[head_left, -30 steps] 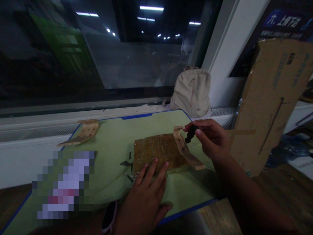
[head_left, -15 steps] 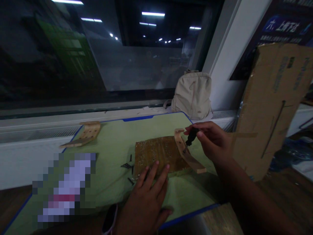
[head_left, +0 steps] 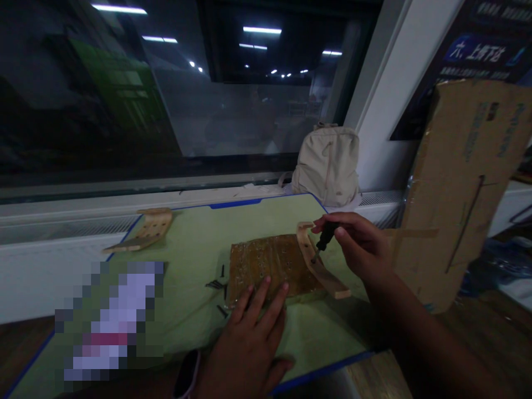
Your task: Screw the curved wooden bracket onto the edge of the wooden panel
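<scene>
My right hand (head_left: 361,244) grips a screwdriver (head_left: 327,235) by its black handle, with the fingers closed round it. The tip meets a hole or screw in a curved wooden strip (head_left: 326,275), which lies along the right edge of a brown, tape-covered board (head_left: 270,260). Fingers spread, my left hand (head_left: 253,332) rests flat on the board's near edge. Several dark screws (head_left: 215,284) lie loose just left of the board. A second curved wooden piece (head_left: 153,227) with holes sits at the table's far left corner.
The green table (head_left: 191,238) has a blue rim. A blurred-out patch (head_left: 120,310) covers something at the left. Beyond the far edge, a beige backpack (head_left: 328,166) leans near the window. A tall cardboard box (head_left: 461,194) stands at the right.
The whole view has shifted slightly, with things a little lower in the frame. My right hand keeps the screwdriver at the same spot on the strip, and my left hand stays on the board.
</scene>
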A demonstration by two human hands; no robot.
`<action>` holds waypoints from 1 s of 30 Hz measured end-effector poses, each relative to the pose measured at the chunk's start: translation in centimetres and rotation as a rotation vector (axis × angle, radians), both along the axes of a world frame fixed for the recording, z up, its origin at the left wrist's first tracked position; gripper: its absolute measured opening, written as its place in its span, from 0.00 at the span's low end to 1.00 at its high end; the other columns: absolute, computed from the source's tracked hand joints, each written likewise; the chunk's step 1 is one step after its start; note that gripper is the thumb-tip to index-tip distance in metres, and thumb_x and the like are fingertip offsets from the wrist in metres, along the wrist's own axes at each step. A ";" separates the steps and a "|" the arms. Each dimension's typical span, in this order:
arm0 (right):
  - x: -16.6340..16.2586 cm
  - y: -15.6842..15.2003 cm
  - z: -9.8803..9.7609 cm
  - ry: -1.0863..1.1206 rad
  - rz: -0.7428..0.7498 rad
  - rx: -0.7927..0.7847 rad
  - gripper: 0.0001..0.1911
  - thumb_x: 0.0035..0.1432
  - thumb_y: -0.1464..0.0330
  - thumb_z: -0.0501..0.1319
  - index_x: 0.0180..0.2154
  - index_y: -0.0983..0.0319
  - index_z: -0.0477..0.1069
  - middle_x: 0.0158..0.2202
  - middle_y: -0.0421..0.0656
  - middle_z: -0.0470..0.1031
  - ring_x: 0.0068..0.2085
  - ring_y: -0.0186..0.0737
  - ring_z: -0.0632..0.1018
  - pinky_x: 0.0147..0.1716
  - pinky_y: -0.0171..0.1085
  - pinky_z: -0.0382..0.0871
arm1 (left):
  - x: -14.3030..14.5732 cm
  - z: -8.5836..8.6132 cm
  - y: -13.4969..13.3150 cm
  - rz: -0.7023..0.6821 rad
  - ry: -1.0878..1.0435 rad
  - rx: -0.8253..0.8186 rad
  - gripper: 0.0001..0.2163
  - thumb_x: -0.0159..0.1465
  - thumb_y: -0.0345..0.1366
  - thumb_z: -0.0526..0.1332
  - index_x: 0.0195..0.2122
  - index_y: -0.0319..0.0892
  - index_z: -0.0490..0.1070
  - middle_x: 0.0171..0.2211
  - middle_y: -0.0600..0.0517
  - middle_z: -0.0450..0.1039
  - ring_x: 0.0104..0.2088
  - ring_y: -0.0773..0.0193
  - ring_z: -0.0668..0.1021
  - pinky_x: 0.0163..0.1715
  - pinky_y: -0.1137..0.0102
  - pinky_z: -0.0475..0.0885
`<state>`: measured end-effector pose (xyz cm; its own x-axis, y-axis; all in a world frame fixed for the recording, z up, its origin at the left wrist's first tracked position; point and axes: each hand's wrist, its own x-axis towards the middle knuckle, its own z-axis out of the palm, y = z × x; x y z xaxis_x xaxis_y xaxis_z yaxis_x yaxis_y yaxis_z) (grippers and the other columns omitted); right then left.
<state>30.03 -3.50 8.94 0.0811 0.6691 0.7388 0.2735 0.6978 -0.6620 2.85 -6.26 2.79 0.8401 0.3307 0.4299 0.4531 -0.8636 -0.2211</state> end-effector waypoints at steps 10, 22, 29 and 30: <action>0.7 0.5 -0.3 -0.060 -0.087 0.107 0.09 0.65 0.61 0.67 0.46 0.55 0.78 0.39 0.44 0.78 0.38 0.40 0.81 0.34 0.40 0.80 | 0.0 0.0 0.0 -0.002 -0.008 -0.009 0.28 0.70 0.59 0.59 0.58 0.41 0.74 0.71 0.45 0.61 0.69 0.43 0.62 0.62 0.52 0.64; 0.8 0.9 -0.4 -0.008 -0.182 0.137 0.10 0.58 0.63 0.73 0.40 0.56 0.76 0.35 0.40 0.74 0.33 0.36 0.78 0.29 0.34 0.76 | 0.2 0.1 0.0 0.004 -0.041 0.002 0.29 0.65 0.62 0.63 0.54 0.42 0.76 0.69 0.46 0.64 0.68 0.44 0.61 0.62 0.54 0.61; 0.3 0.6 -0.1 0.036 0.024 0.002 0.08 0.64 0.63 0.68 0.44 0.56 0.76 0.38 0.43 0.81 0.38 0.40 0.83 0.36 0.41 0.82 | 0.1 -0.1 0.1 -0.011 -0.051 -0.029 0.28 0.66 0.61 0.63 0.55 0.42 0.76 0.69 0.46 0.64 0.69 0.44 0.60 0.67 0.55 0.48; 0.4 0.7 -0.2 0.053 -0.005 -0.002 0.09 0.62 0.63 0.70 0.43 0.56 0.75 0.37 0.42 0.80 0.36 0.39 0.83 0.34 0.39 0.81 | 0.1 -0.1 0.1 -0.015 -0.052 -0.031 0.28 0.66 0.61 0.62 0.54 0.42 0.76 0.69 0.46 0.65 0.69 0.45 0.60 0.68 0.55 0.47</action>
